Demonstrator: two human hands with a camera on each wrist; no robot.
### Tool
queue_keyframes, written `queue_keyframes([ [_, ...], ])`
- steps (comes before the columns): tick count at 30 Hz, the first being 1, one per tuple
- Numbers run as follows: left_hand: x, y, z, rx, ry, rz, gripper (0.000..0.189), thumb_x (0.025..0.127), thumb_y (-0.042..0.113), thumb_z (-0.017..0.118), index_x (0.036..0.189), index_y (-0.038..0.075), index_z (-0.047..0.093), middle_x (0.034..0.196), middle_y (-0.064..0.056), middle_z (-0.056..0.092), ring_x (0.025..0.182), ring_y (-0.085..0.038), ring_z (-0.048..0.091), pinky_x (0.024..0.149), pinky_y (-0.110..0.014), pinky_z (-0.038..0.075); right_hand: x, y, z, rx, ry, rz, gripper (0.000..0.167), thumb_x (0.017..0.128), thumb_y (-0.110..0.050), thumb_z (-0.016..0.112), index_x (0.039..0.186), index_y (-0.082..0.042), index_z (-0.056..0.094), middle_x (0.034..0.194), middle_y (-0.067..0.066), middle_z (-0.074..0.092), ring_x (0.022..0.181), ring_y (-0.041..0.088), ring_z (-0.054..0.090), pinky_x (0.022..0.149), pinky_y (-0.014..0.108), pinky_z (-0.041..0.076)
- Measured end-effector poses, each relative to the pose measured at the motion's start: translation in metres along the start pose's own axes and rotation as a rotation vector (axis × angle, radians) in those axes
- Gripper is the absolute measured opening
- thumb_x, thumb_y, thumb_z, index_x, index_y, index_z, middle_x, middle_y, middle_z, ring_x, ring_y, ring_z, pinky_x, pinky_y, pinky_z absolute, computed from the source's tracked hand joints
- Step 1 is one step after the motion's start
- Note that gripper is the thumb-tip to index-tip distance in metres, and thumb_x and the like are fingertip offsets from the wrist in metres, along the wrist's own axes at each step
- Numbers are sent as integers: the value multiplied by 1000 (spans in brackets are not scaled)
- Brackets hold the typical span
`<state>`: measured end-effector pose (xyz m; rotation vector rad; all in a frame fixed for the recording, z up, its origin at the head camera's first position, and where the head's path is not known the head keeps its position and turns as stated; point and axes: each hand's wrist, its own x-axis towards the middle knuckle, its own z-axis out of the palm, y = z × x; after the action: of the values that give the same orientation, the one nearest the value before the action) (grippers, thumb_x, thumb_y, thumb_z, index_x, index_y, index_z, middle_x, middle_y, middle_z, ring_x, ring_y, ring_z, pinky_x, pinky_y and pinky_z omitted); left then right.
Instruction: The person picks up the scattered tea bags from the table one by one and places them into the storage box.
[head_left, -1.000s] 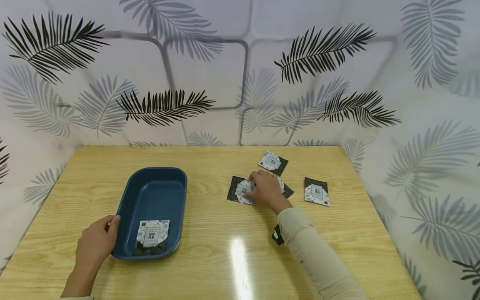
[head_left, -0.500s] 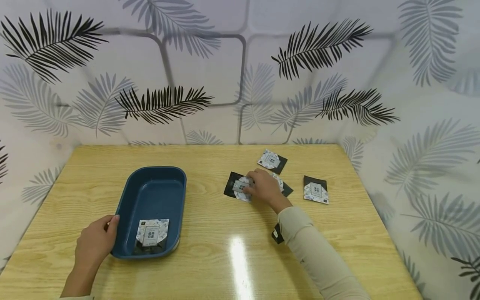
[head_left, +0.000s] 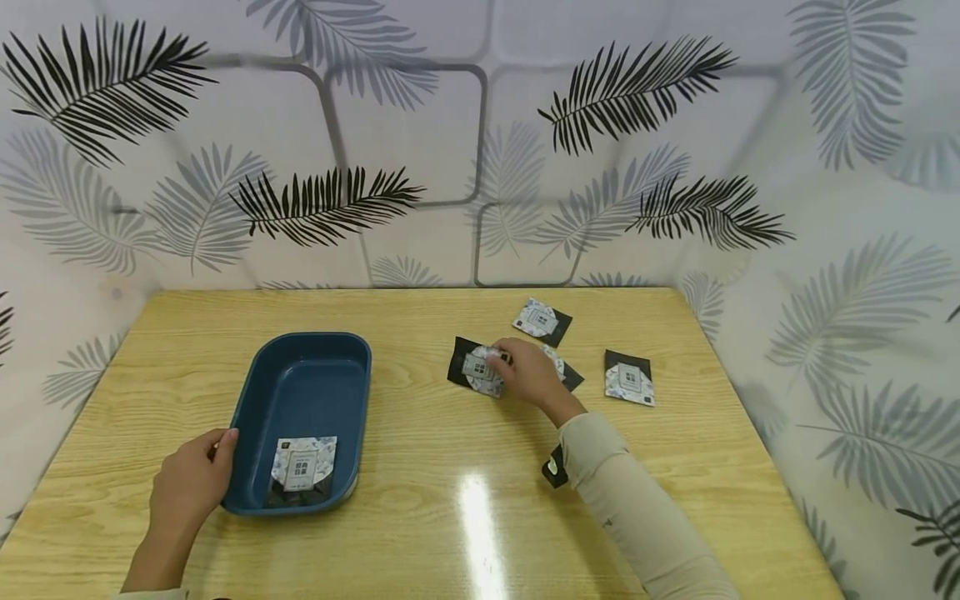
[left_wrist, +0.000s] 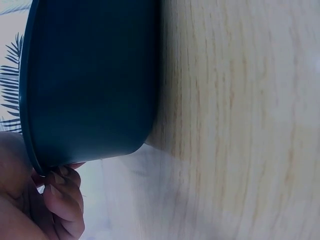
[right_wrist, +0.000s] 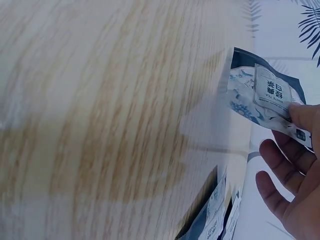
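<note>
My left hand [head_left: 193, 475] grips the rim of a dark blue plastic tub [head_left: 315, 392] at its near left corner. In the left wrist view its fingers [left_wrist: 64, 202] curl beneath the tub's lip. One tea sachet [head_left: 303, 465] lies face up on the tub's floor, near the front. Farther right, my right hand [head_left: 531, 377] pinches a black-and-white sachet of white tea [head_left: 480, 367] between thumb and fingers. The right wrist view shows this held tea sachet [right_wrist: 265, 92] raised off the table, its other fingers spread.
Behind the right hand lies another sachet [head_left: 542, 321], and one partly hidden sachet [head_left: 567, 375] sits beside the hand. A further sachet [head_left: 628, 379] is at the right. Part of a black item [head_left: 555, 468] shows next to the sleeve. The wooden table [head_left: 420, 533] meets a leaf-patterned backdrop [head_left: 420, 242].
My right hand has taken hold of the tea sachet, lifting it slightly from the table and tilting it. The left hand and the tub have stayed in place.
</note>
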<state>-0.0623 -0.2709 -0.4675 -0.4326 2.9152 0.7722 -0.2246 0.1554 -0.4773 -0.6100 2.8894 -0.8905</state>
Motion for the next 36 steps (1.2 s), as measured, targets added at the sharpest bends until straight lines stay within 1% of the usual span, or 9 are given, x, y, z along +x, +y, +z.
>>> queue_keyframes([
  [1,0,0,0,-3,-1,0,52,109,37,33,128,-4,59,87,-18,67,67,-23,60,52,-33,39,0,0,0,2,7,-3,24,102,-28,57,110,-9,69,96,6,69,78,16,61,69,33,49],
  [2,0,0,0,-1,4,3,52,109,37,33,128,-4,60,86,-17,68,66,-22,59,52,-32,38,0,-1,0,5,13,-3,24,102,-28,57,110,-9,69,96,6,70,78,16,61,69,33,49],
  [6,-1,0,-1,-1,16,8,51,109,36,34,126,-4,61,84,-15,67,66,-22,59,52,-32,38,1,-3,1,16,40,-10,23,102,-27,58,110,-10,70,97,6,70,82,17,62,72,34,50],
  [12,-1,1,-2,1,16,7,51,109,35,34,129,-5,59,90,-20,69,70,-25,63,53,-33,40,0,-8,1,26,72,-35,24,102,-28,57,113,-10,69,100,6,71,86,19,64,75,37,53],
  [16,-1,0,-2,6,12,7,51,109,35,34,130,-5,58,94,-23,69,71,-27,64,53,-33,42,0,-12,1,32,93,-66,25,102,-27,58,115,-9,68,103,7,71,86,20,66,76,37,53],
  [22,0,-1,0,6,13,5,51,109,36,34,128,-4,60,92,-20,69,73,-28,64,54,-34,42,-1,-17,3,32,91,-78,25,102,-28,58,115,-9,69,103,7,72,85,19,66,74,35,53],
  [27,-1,0,-1,-1,13,5,51,109,35,34,128,-4,60,87,-17,68,71,-26,62,54,-33,40,-1,-20,5,39,105,-101,25,102,-27,58,113,-9,70,100,7,72,83,19,65,73,34,53],
  [32,-1,1,-2,-2,20,-4,51,109,35,35,128,-4,60,90,-20,68,72,-28,63,54,-34,42,0,-24,7,30,119,-123,24,102,-27,58,111,-9,70,100,7,72,82,18,65,73,34,53],
  [36,-1,1,-1,-2,22,-7,52,109,36,35,129,-5,59,96,-24,69,77,-32,66,56,-38,46,0,-30,8,35,116,-148,22,101,-26,60,110,-9,70,98,6,72,82,18,65,73,33,53],
])
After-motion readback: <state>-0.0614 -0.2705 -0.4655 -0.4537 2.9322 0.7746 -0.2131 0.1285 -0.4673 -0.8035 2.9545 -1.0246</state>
